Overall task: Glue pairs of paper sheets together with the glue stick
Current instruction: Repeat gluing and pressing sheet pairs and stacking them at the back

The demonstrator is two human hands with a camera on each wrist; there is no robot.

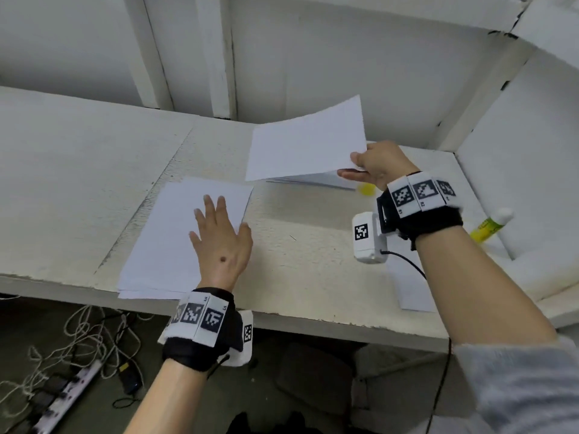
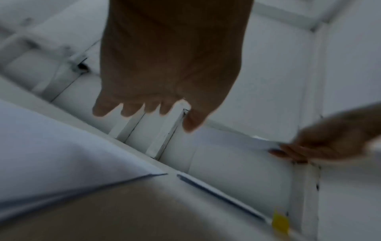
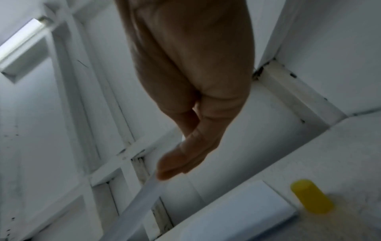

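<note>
My right hand [image 1: 363, 166] pinches the near right corner of a white sheet [image 1: 305, 140] and holds it lifted above a stack of white paper [image 1: 316, 180] at the back of the table. The right wrist view shows the sheet [image 3: 132, 207] edge-on under my thumb and the stack [image 3: 237, 216] below. My left hand [image 1: 219, 233] is spread flat, fingers straight, over a second pile of sheets [image 1: 169, 239] near the table's front edge. A yellow glue cap [image 1: 366, 189] [image 3: 311, 200] stands beside the stack. The uncapped glue stick [image 1: 490, 225] lies at the right, against the side panel.
The white table [image 1: 78, 183] is boxed in by a back wall [image 1: 344, 57] and a right side panel [image 1: 532, 183]. Another white sheet [image 1: 410, 286] lies under my right forearm at the front edge. Cables and a power strip [image 1: 62, 393] are on the floor below.
</note>
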